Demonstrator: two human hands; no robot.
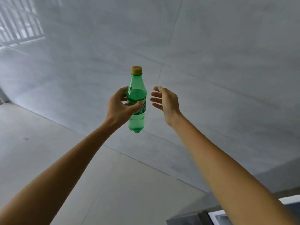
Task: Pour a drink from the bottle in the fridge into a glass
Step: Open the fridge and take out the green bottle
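A green plastic bottle [136,88] with a yellow cap stands upright in the air at the middle of the head view, partly filled with clear liquid. My left hand [119,105] grips it round the label, thumb across the front. My right hand [164,99] hovers just to the right of the bottle, fingers spread and relaxed, a small gap from it. No glass is in view.
Grey tiled wall [211,62] fills the background, with a lighter tiled surface [48,143] at the lower left. A window grille [17,21] shows at the top left. A dark and white edge of some appliance or counter [211,216] sits at the bottom right.
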